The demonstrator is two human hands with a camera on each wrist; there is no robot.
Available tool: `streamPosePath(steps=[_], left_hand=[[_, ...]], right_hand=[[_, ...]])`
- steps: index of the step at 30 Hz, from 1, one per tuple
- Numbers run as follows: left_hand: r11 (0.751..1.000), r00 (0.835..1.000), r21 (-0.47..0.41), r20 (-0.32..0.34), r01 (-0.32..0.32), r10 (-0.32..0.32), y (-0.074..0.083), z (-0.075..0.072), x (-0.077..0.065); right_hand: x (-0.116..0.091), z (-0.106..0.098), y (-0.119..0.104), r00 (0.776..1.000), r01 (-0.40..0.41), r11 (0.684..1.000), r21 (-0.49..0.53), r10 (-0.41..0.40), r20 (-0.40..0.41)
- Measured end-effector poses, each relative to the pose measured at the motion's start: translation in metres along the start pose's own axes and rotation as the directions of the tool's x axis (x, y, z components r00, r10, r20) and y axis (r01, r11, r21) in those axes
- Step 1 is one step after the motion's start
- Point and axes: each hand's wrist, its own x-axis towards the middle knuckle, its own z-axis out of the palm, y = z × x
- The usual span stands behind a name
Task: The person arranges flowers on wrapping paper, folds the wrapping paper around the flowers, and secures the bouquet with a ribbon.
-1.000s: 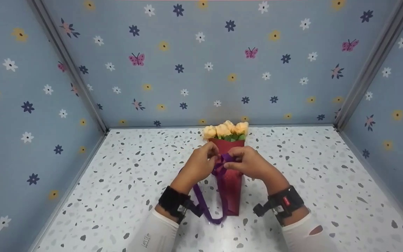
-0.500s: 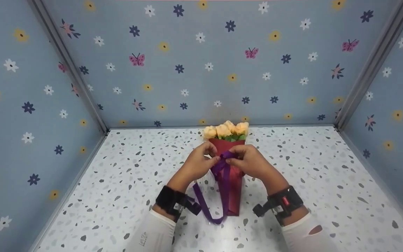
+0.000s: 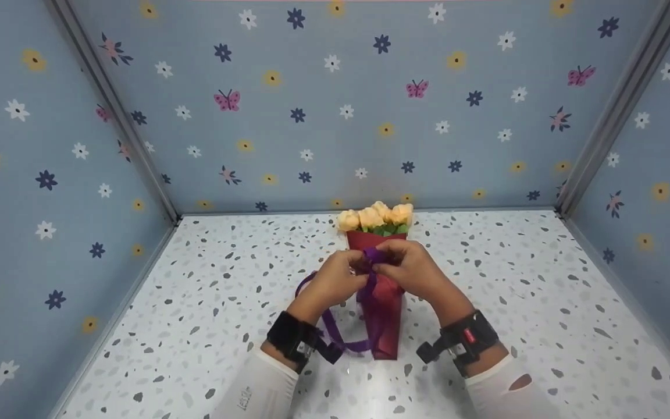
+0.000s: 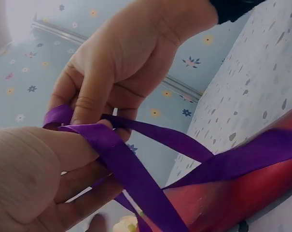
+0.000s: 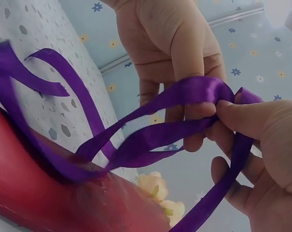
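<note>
A bouquet of pale yellow roses (image 3: 371, 219) in red wrapping (image 3: 389, 326) lies on the speckled tabletop. Purple ribbon (image 3: 341, 337) passes round its middle, and one tail curves across the table on the left. Over the wrapping my left hand (image 3: 338, 282) pinches the ribbon (image 4: 136, 169) between thumb and fingers. From the other side my right hand (image 3: 416, 269) also pinches it, thumb on top, as the right wrist view shows. Loops of ribbon (image 5: 160, 137) stretch between the fingers of both hands. Fingers partly hide where the strands cross.
Flower-and-butterfly panels (image 3: 370, 116) enclose the table (image 3: 515, 302) at the back and both sides, with grey metal strips (image 3: 120, 122) at the corners. The rose heads lie close to the back panel.
My left hand has dropped a little and come closer to the right one. The ribbon's lower bend has slid upward along the wrapping. My right hand has barely shifted; the bouquet stays put.
</note>
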Motion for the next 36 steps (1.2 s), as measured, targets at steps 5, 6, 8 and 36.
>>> streamPosePath(steps=[5, 6, 8, 36], left_hand=[[0.998, 0.998, 0.063, -0.065, -0.010, 0.015, 0.001, 0.001, 0.000], [0.998, 0.997, 0.065, -0.077, -0.014, 0.019, 0.002, 0.000, 0.000], [0.998, 0.994, 0.051, -0.109, -0.021, 0.026, 0.004, -0.003, -0.001], [0.900, 0.935, 0.415, -0.353, 0.133, 0.025, 0.003, -0.064, -0.016]], right_hand=[[0.001, 0.000, 0.001, 1.000, -0.016, 0.997, 0.080, 0.018, -0.021], [0.002, -0.001, 0.002, 0.999, -0.024, 0.993, 0.113, 0.027, -0.027], [0.002, -0.003, 0.003, 0.998, -0.039, 0.983, 0.178, 0.047, -0.043], [-0.009, -0.083, 0.025, 0.935, 0.211, 0.293, 0.933, 0.216, -0.280]])
